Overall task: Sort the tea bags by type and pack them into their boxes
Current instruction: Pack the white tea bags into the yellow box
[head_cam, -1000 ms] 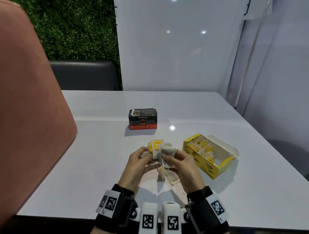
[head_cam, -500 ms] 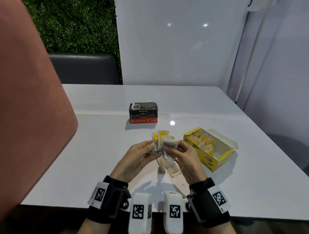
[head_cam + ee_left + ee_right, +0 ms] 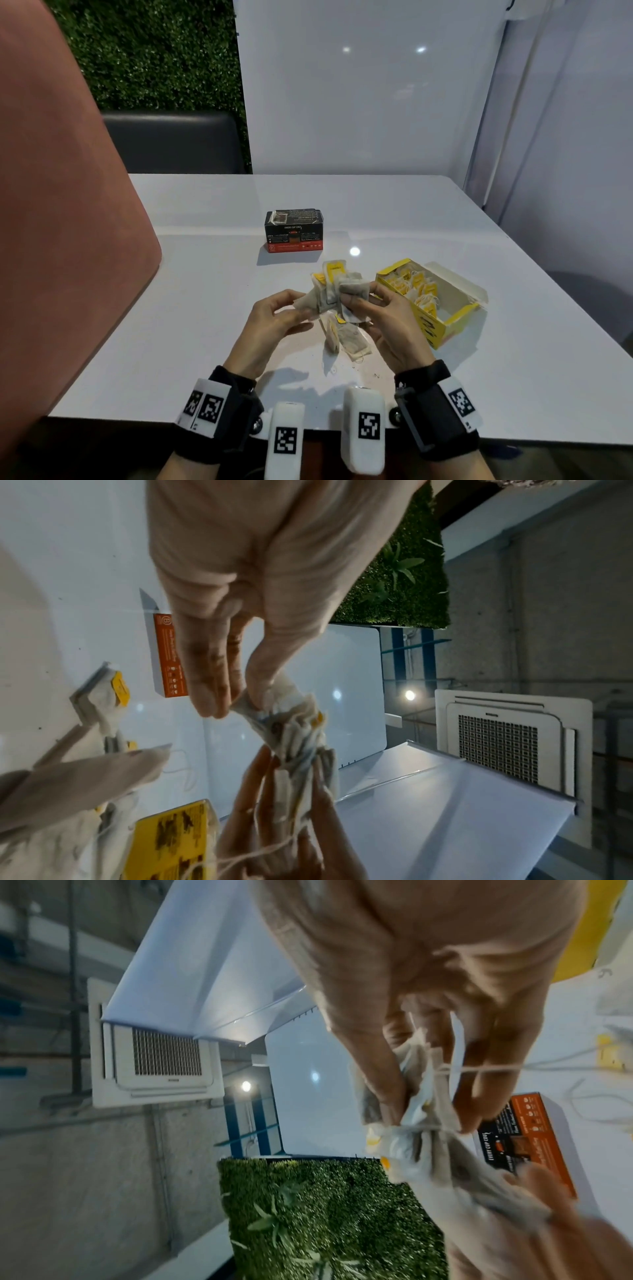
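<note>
1. Gripping one shared bunch of tea bags (image 3: 337,291) above the table (image 3: 191,308), both hands are raised a little off the surface; the left hand (image 3: 274,320) has its fingers (image 3: 209,669) and thumb pinched on the bunch's left end, and the right hand (image 3: 383,318) has its fingers (image 3: 387,1074) curled round the right end.
2. Compared with a second ago, the hands sit slightly further apart and the bunch is spread wider between them.
3. Under the hands, a few loose tea bags (image 3: 346,337) lie flat on the table, unmoved.
4. Just right of the right hand, the open yellow box (image 3: 431,301) holds yellow-tagged bags, as before.
5. Further back, the closed black and red box (image 3: 294,231) stands apart, in the same place.
</note>
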Demonstrator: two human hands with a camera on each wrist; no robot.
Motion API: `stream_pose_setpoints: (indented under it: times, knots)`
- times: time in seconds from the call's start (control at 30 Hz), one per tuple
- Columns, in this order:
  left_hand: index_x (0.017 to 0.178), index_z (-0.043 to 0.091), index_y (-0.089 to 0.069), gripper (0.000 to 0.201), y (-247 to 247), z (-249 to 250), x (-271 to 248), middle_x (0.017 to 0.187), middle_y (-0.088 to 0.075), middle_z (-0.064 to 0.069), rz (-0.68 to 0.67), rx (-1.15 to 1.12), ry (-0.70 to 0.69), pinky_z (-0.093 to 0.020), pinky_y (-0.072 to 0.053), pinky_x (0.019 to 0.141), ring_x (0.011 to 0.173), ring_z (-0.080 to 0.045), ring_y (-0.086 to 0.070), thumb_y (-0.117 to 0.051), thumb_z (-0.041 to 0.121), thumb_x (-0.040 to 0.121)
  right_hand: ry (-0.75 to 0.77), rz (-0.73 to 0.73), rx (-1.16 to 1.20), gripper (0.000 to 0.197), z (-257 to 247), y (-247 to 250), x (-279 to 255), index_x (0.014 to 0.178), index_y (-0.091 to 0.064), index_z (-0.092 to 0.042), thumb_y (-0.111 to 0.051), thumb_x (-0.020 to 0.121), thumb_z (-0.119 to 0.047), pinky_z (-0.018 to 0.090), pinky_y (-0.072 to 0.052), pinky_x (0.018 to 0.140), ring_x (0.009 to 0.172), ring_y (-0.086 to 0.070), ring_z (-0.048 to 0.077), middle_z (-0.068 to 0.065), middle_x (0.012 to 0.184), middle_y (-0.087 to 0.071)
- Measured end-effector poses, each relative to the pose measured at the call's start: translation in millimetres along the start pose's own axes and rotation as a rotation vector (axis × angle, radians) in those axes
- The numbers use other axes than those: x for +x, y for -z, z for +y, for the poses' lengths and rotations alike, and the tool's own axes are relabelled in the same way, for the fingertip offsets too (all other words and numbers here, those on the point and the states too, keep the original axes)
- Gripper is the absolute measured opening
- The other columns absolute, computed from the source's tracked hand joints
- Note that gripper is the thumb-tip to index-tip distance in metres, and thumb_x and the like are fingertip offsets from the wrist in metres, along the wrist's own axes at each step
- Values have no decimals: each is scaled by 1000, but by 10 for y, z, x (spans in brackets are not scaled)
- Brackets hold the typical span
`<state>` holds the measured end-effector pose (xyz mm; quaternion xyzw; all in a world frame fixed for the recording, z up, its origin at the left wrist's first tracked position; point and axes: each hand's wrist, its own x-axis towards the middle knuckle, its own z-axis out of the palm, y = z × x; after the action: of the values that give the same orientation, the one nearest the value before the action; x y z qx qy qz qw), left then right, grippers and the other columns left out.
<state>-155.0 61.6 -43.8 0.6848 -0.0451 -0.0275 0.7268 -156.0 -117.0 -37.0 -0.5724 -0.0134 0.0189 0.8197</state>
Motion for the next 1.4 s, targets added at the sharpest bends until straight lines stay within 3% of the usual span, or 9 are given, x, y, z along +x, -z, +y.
stream_pose_setpoints:
  times: [0.2,0.37,0.53,0.63,0.8,0.93,1.13,1.27,1.4]
  knots:
    - [86,1,-60,4,20,15,6,95,-70,-12,52,28,-44,-25,-56,62,83,-23,-72,-58,-2,85,-57,-52,150,57,-77,82,18,107,-61,2,-79,56,-16,46,-50,91,91,-67,26,14,98,-71]
    - [83,-3,-65,16,22,-68,22,99,-72,-11,72,27,-71,-20,-55,76,99,-17,-68,-51,-11,86,-45,-64,296,43,-160,151,24,111,-58,4,-66,69,-2,31,-59,73,87,-69,23,17,102,-68]
    - [103,-4,-67,30,43,-30,61,106,-70,-12,27,-73,10,-22,-53,87,100,-20,-66,-40,-4,91,-42,-83,338,39,-210,207,14,106,-60,1,-66,68,-3,30,-58,74,82,-69,21,14,96,-69]
    - [102,-3,-68,23,65,22,86,103,-71,-13,63,-120,37,-20,-54,84,98,-20,-66,-49,3,91,-68,-99,331,40,-174,197,9,110,-58,2,-64,71,-1,30,-58,76,83,-69,21,15,100,-67]
    - [120,13,-60,48,160,-50,184,107,-63,-6,5,138,103,-21,-53,87,105,-19,-62,-73,9,74,-107,-102,322,40,-103,196,17,113,-58,2,-63,73,-1,33,-56,79,91,-66,24,17,103,-67]
    - [95,7,-67,14,64,33,220,91,-66,-5,-58,305,76,-17,-50,73,88,-18,-61,-68,5,80,-120,-66,318,42,-68,222,47,113,-60,1,-65,71,-3,30,-56,77,90,-66,23,15,102,-67]
    - [88,13,-50,13,-77,166,394,90,-66,-11,47,816,-2,-27,-48,66,76,-20,-62,-61,20,87,-149,-20,322,43,-11,207,63,109,-60,1,-66,66,-2,30,-56,77,86,-66,23,15,98,-68]
    - [106,0,-49,17,-180,163,419,103,-60,-18,-36,245,232,-23,-58,62,76,-20,-64,-55,4,91,-129,0,192,44,4,132,92,111,-59,4,-68,69,-3,31,-55,77,83,-65,22,15,96,-67]
    - [101,-7,-59,20,-284,112,373,100,-62,-18,-155,-149,332,-27,-51,86,90,-23,-60,-42,-8,92,-86,7,57,32,6,-3,157,110,-57,6,-65,79,1,31,-55,77,84,-65,23,15,95,-66]
